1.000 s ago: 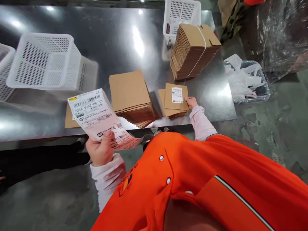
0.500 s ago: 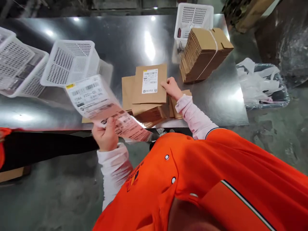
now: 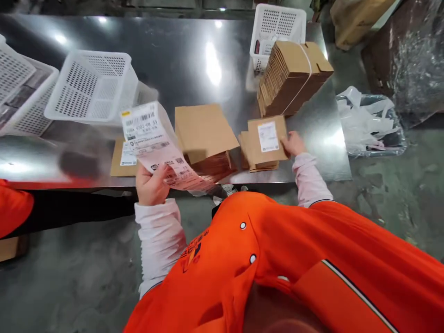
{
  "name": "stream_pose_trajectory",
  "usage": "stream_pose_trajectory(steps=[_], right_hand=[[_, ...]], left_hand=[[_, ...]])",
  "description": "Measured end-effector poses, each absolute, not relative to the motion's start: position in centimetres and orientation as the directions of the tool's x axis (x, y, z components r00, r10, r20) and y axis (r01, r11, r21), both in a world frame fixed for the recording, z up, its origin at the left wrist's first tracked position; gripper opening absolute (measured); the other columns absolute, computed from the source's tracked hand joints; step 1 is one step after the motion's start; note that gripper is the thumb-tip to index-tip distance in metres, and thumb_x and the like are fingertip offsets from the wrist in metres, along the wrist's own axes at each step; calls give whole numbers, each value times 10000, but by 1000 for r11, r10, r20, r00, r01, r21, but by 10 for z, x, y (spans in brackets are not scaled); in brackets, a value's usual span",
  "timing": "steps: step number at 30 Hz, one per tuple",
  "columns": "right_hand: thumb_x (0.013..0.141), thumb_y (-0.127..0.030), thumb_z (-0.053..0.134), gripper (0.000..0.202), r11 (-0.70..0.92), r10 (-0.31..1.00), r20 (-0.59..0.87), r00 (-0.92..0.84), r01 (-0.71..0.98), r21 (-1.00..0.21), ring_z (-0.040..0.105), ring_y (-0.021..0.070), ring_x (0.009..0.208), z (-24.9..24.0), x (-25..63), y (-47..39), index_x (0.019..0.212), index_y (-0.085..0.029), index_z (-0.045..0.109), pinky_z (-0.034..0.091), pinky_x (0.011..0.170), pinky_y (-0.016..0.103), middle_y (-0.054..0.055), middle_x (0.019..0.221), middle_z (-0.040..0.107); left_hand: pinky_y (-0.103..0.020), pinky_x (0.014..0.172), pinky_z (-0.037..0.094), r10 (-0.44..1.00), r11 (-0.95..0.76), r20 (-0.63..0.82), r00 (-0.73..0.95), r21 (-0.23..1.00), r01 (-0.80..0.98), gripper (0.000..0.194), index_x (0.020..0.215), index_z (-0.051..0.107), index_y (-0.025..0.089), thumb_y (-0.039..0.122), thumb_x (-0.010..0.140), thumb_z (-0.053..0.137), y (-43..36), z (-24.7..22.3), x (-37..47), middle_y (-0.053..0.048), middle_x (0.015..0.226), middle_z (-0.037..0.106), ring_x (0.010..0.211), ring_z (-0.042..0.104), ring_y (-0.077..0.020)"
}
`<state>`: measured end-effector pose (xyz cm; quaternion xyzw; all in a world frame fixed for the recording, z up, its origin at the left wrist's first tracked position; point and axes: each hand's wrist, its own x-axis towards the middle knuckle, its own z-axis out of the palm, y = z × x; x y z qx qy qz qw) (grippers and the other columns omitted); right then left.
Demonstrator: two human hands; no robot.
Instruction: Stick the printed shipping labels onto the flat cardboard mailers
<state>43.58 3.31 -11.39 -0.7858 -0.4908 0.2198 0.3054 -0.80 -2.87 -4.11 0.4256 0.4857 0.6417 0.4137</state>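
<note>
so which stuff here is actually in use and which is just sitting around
In use:
- left hand holding the label strip
- right hand on the labelled flat carton, atop the small pile
- unlabelled carton stack

Lying about:
- bundled cartons
- white baskets
- plastic bags

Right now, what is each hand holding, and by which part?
The left hand pinches the strip of shipping labels at its lower part. The right hand grips the labelled flat carton by its right edge, on the small stack.
</note>
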Motion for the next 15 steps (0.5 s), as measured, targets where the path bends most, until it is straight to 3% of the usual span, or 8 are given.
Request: stream_pose_trajectory(steps=[2, 4, 6, 7, 10, 13, 15], right_hand=[[747, -385, 782, 459, -382, 921, -212, 325, 660, -647, 641, 230, 924, -100, 402, 14, 1051, -76, 630, 502, 864, 401, 198, 1050, 681], [698, -401, 813, 550, -201, 934, -321, -154, 517, -832, 653, 214, 934, -81, 358, -2, 1133, -111, 644, 523, 884, 383, 131, 1058, 706], [602, -431, 875, 708, -96, 833, -207, -514, 235, -967, 663, 216, 973, -66, 318, -16, 1206, -150, 634, 547, 882, 367, 98, 1112, 714], [599, -465, 876, 735, -85, 816, -132, -563, 108, -990, 666, 217, 998, -62, 302, -23, 1223, -163, 629, 555, 890, 367, 93, 1148, 711], [738, -594, 753, 632, -100, 898, -49, -438, -94, -991, 679, 222, 1038, -62, 276, -38, 1191, -168, 640, 559, 925, 383, 103, 1201, 711], [783, -594, 716, 560, -130, 880, -105, -462, -22, -991, 698, 228, 1002, -66, 276, -40, 1121, -149, 681, 561, 904, 375, 108, 1140, 739], [740, -540, 777, 537, -78, 866, -123, -484, 113, -991, 701, 215, 934, -63, 280, -31, 1090, -139, 707, 558, 848, 339, 95, 1063, 756]], left_hand=[[-299, 867, 575, 945, -182, 148, -291, 979, -94, 501, 1029, 698, 223, 423, 627, 918, -50, -41, 6, -27, 965, 754, 914, 694, -180], [-294, 852, 573, 961, -141, 127, -246, 989, -40, 516, 1047, 694, 227, 457, 636, 904, -69, -49, 27, -33, 982, 754, 915, 698, -188], [-317, 821, 581, 991, -49, 52, -126, 998, 26, 479, 1003, 705, 197, 514, 678, 860, -82, -59, 49, -61, 950, 755, 875, 707, -209], [-329, 800, 584, 999, 4, -2, -45, 998, 57, 454, 963, 713, 182, 529, 698, 839, -86, -63, 59, -75, 921, 756, 845, 710, -218], [-360, 839, 577, 992, 93, -98, 81, 994, 56, 456, 973, 726, 168, 499, 684, 849, -86, -70, 80, -108, 986, 759, 907, 715, -249], [-365, 879, 557, 989, 90, -98, -110, 993, -76, 522, 1042, 717, 175, 477, 645, 871, -75, -70, 91, -113, 1072, 748, 974, 703, -247], [-339, 797, 559, 965, 103, -130, -226, 987, -127, 465, 929, 724, 164, 492, 632, 868, -68, -71, 98, -90, 934, 753, 838, 698, -211]])
